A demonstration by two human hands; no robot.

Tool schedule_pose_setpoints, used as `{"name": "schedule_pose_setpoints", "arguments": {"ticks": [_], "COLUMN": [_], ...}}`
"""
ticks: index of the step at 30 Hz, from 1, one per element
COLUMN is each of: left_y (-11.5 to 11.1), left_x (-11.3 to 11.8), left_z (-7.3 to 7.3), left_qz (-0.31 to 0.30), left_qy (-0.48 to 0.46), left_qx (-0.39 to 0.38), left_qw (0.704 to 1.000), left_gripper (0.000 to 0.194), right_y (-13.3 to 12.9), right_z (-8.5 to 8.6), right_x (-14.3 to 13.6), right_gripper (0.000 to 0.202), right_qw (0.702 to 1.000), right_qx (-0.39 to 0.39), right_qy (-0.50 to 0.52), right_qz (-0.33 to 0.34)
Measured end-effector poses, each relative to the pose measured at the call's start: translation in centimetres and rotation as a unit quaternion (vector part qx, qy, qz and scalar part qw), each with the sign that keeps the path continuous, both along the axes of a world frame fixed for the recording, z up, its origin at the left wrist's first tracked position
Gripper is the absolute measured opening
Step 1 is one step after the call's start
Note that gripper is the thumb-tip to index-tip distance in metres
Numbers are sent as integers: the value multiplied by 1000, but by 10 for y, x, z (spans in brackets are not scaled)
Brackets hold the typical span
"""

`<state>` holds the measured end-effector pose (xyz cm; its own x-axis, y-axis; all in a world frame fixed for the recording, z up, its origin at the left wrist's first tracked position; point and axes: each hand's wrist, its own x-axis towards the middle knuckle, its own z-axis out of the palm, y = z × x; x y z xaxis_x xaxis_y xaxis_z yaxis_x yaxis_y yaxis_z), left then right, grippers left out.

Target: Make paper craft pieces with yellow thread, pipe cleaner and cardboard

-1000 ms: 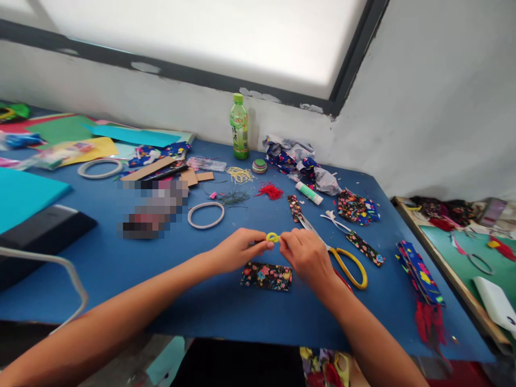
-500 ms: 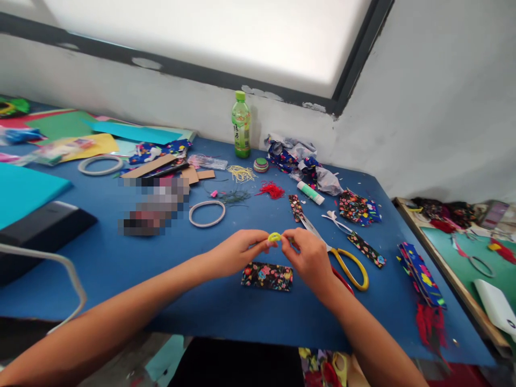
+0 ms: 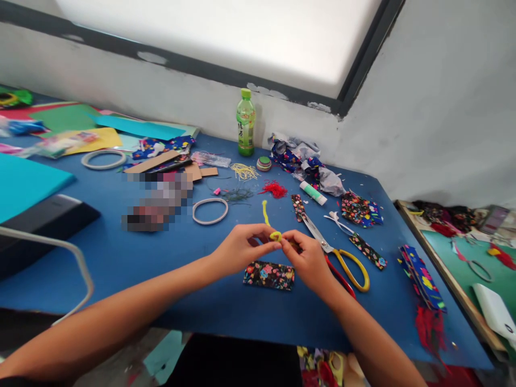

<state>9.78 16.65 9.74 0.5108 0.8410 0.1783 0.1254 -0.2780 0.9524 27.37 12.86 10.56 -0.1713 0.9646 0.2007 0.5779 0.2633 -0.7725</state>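
A yellow pipe cleaner point(image 3: 276, 236) is bent into a small loop between my fingertips, and one free end sticks up beyond my left hand. My left hand point(image 3: 244, 248) pinches it from the left. From the other side, my right hand point(image 3: 307, 260) grips it between thumb and forefinger. Just below my hands a dark floral fabric-covered strip point(image 3: 269, 276) lies flat on the blue table point(image 3: 193, 301). Scissors point(image 3: 342, 263) with yellow and red handles rest beside my right hand, partly hidden by it. A narrow floral piece point(image 3: 298, 207) lies at their blade tip.
A green bottle point(image 3: 245, 124) stands near the wall. Red threads point(image 3: 274, 188), a glue stick point(image 3: 313, 192), a pale ring point(image 3: 210, 211) and crumpled fabric point(image 3: 300, 153) lie behind my hands. Blue fabric-covered strips point(image 3: 423, 279) sit by the right edge; a white cable point(image 3: 76, 258) arches at left.
The pipe cleaner's loop has shifted in my fingers, and a free end now points up where none showed before. My left fingers have closed in nearer to my right hand. The view has shifted slightly.
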Motion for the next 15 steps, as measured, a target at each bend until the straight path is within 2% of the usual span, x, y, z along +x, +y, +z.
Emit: {"name": "schedule_pose_setpoints", "arguments": {"ticks": [1, 3, 5, 6, 7, 8, 10, 11, 13, 15], "left_y": [0, 2, 5, 6, 7, 7, 7, 6, 3, 1], "left_x": [1, 2, 2, 2, 2, 2, 2, 2, 2, 1], "left_z": [0, -2, -3, -3, -3, -3, -3, -3, -4, -6], "left_qz": [3, 23, 47, 60, 71, 79, 91, 95, 100, 103], "left_qy": [-17, -57, -94, -109, -122, -133, -151, -158, -158, -140], "left_qx": [-33, -75, -94, -97, -98, -97, -89, -83, -62, -27], "left_qw": [999, 995, 990, 987, 985, 983, 980, 979, 980, 984], "left_gripper": [23, 22, 21, 20, 20, 20, 22, 23, 21, 17], "right_y": [0, -1, -4, -7, -9, -11, -12, -11, -6, 2], "right_z": [-1, 0, 2, 3, 5, 6, 6, 5, 2, -2], "right_x": [0, 0, -1, -1, -2, -3, -6, -7, -7, -5], "right_gripper": [19, 13, 10, 13, 20, 26, 33, 35, 40, 41], "right_qw": [1000, 990, 963, 955, 959, 973, 997, 998, 976, 944], "right_qx": [25, 129, 249, 278, 270, 224, 68, -13, -119, -160], "right_qy": [-7, -36, -70, -78, -74, -59, 10, 61, 180, 288], "right_qz": [-4, -41, -72, -66, -45, -14, 25, 26, 6, -22]}}
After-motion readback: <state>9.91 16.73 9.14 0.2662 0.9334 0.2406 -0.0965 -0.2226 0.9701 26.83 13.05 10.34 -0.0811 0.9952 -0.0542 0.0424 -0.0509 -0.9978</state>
